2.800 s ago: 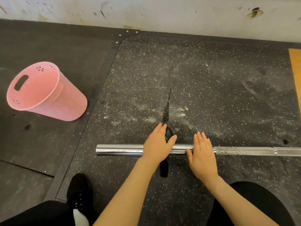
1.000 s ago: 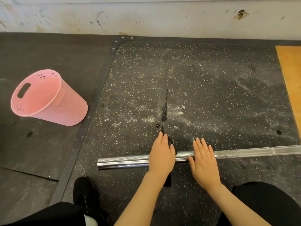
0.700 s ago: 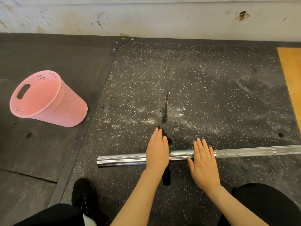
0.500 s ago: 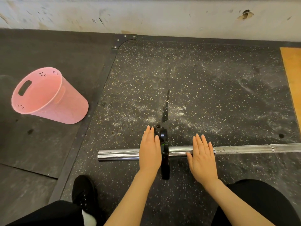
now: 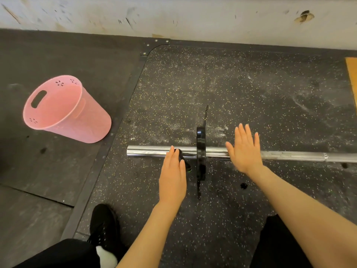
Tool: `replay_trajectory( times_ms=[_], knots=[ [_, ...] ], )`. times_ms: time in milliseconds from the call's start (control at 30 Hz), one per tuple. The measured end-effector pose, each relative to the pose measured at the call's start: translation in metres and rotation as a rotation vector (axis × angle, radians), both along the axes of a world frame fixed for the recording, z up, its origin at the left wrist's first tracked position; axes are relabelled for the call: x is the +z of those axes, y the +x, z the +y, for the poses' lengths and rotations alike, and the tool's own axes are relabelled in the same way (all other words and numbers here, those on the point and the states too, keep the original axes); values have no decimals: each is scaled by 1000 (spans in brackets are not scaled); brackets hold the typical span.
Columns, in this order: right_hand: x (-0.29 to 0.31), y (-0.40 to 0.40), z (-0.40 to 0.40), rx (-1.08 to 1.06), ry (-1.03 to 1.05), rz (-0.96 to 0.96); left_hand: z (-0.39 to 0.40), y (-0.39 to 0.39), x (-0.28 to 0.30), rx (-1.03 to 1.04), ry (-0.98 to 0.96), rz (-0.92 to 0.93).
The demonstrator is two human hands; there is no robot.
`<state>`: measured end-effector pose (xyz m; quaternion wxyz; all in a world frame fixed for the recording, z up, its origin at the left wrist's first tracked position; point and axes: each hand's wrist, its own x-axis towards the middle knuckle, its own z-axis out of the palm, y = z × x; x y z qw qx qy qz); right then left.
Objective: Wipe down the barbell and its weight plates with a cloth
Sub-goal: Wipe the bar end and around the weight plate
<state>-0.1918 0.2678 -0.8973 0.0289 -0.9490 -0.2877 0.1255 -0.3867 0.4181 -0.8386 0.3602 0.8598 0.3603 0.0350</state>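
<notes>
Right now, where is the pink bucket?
In the head view, the pink bucket stands on the dark floor at far left, left of the barbell sleeve's free end.

Floor's a black speckled rubber mat (image 5: 241, 89), pretty chalk-dusted around the middle, with plainer dark matting (image 5: 58, 55) off at 9 o'clock. The barbell (image 5: 289, 157) lies across the mat, its one thin black weight plate (image 5: 201, 144) on edge. A pink plastic bucket (image 5: 77, 117) sits tipped at 10 o'clock. Black shoe (image 5: 104, 223) planted at 7 o'clock.
</notes>
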Motion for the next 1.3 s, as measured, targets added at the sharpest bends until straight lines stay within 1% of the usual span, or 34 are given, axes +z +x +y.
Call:
replay_trajectory(
  times_ms=[133,267,467,667,833,1000,1200,1300],
  knots=[
    [7,-3,-2,9,83,-47,1,1,0,-4,-3,-1],
    [-6,-19,-10,77,47,-18,-3,8,-3,-33,-21,-6],
    [-15,-3,3,59,61,-39,2,32,-3,-77,20,-50],
    [-22,22,8,112,37,-96,21,86,3,-152,144,-88],
    [-28,32,14,113,32,-100,35,132,5,-288,279,-94],
    [-29,34,14,135,39,-93,58,166,5,-342,293,-20],
    [-28,33,17,123,38,-107,79,194,-4,-480,140,127],
    [-26,38,21,116,36,-111,89,207,-3,-561,123,165]
  ],
)
